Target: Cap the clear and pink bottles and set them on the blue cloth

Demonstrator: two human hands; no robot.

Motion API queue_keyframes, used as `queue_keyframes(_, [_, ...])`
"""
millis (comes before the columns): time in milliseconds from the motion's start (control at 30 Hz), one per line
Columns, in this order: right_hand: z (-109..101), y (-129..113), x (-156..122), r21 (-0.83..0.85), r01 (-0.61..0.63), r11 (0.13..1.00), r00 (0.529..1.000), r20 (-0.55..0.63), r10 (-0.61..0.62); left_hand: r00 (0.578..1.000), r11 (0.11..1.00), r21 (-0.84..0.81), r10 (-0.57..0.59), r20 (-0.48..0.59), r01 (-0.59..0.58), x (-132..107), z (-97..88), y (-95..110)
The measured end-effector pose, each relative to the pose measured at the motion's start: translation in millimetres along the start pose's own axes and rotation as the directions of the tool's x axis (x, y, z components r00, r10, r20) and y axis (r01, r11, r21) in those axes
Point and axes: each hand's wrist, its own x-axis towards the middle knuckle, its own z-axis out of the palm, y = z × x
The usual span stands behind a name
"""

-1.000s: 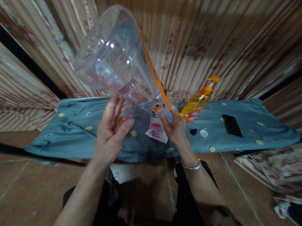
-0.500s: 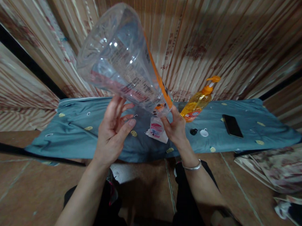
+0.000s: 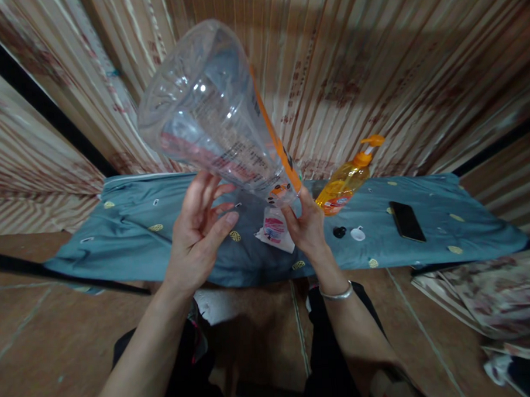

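A large clear plastic bottle (image 3: 213, 119) with printed text and an orange strip is tilted in the air, its wide base toward the upper left. Near its lower right end, my right hand (image 3: 307, 220) grips it with thumb and fingers. My left hand (image 3: 200, 225) is open just under the bottle's lower left side, fingers apart; whether a fingertip touches the plastic I cannot tell. Below the bottle, a small white packet with pink print (image 3: 276, 230) lies on the blue cloth. Right of my right hand stands a pump bottle of yellow liquid (image 3: 342, 186) with an orange top.
The blue patterned cloth (image 3: 130, 239) covers a narrow surface. On its right side lie a small black cap (image 3: 339, 231), a white cap (image 3: 358, 233) and a black phone (image 3: 407, 220). A striped curtain (image 3: 351, 60) hangs behind, between dark poles (image 3: 45, 103).
The clear bottle's base has dipped slightly in view. Both hands keep nearly the same place and pose, and the things on the cloth lie as before.
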Motion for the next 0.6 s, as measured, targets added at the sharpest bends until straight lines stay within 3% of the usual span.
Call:
queue_keyframes(300, [1,2,-2,-0.035,0.095,0.995,0.995,0.007,-0.095,0.983,0.971,-0.230,-0.104,-0.152,0.068,1,0.7,3])
queue_keyframes(467, [1,1,-1,-0.072,0.146,0.987,0.989,0.033,-0.144,0.955,0.923,-0.341,-0.248,-0.165,0.181,-4,-12.0,-1])
queue_keyframes(600, [-3,1,4,-0.098,0.178,0.979,0.983,0.073,-0.171,0.908,0.858,-0.431,-0.382,-0.174,0.278,-7,-17.6,-4])
